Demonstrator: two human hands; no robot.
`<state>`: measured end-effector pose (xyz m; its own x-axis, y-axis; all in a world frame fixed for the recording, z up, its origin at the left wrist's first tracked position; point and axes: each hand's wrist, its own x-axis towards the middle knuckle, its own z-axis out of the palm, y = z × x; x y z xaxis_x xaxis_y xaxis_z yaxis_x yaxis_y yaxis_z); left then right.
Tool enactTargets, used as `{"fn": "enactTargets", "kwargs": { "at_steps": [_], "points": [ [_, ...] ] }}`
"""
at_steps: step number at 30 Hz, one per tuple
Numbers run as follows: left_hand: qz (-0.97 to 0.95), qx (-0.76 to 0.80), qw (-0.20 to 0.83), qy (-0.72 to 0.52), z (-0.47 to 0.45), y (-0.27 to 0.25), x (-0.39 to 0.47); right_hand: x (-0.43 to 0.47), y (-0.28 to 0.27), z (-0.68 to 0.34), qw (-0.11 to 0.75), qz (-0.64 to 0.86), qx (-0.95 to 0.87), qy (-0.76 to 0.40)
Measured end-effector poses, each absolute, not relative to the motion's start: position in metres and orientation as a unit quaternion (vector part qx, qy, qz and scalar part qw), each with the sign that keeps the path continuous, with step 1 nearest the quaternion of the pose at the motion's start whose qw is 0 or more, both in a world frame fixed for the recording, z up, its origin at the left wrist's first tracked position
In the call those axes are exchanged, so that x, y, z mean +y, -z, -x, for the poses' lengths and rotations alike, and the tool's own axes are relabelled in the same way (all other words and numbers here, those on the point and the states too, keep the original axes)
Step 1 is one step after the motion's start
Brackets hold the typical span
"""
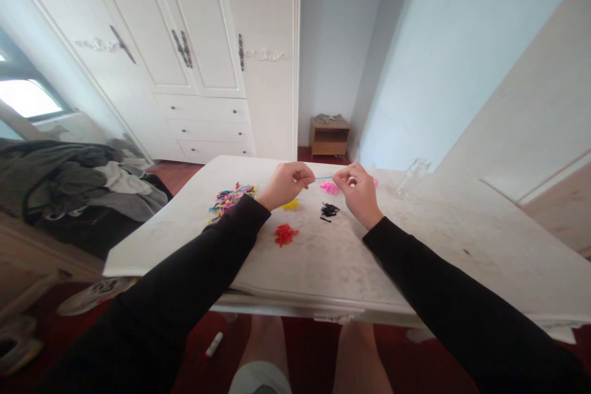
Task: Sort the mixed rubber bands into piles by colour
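Note:
My left hand (287,184) and my right hand (360,191) are both closed in a pinch above the far half of the white table (415,246). Between their fingertips a thin blue rubber band (324,178) is drawn out straight. A mixed-colour pile of small bands (231,200) lies to the left of my left hand, partly behind the sleeve. Below the hands are a yellow pile (290,204), a black pile (329,210) and, closest to me, a red pile (285,234). A pink pile (329,188) is partly covered by my right hand.
A clear glass bottle (413,175) is at the table's far right, lying or tilted; I cannot tell which. Clothes (115,178) are heaped at left. Beyond stand a white wardrobe (203,111) and a small wooden cabinet (330,137). A marker (213,345) lies on the floor.

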<state>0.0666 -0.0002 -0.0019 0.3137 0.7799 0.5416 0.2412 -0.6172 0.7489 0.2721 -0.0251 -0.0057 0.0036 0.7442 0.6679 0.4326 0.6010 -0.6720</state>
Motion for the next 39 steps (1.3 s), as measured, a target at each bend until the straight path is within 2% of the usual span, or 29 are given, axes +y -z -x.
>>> {"fn": "enactTargets", "kwargs": {
  "at_steps": [7,22,31,39],
  "points": [
    [-0.796,0.308,0.244,-0.46,-0.065,-0.001,-0.006,-0.027,0.008,-0.272,0.547,0.391,-0.726,-0.145],
    [-0.797,0.31,0.25,-0.454,-0.067,0.001,-0.006,-0.03,0.005,-0.27,0.541,0.39,-0.729,-0.151],
    [-0.744,0.348,0.207,-0.532,-0.05,-0.008,0.007,-0.023,-0.008,-0.286,0.634,0.424,-0.64,-0.089],
    [-0.767,0.352,0.236,-0.482,-0.054,0.0,0.009,-0.027,0.003,-0.274,0.583,0.406,-0.692,-0.126]
  ]
}}
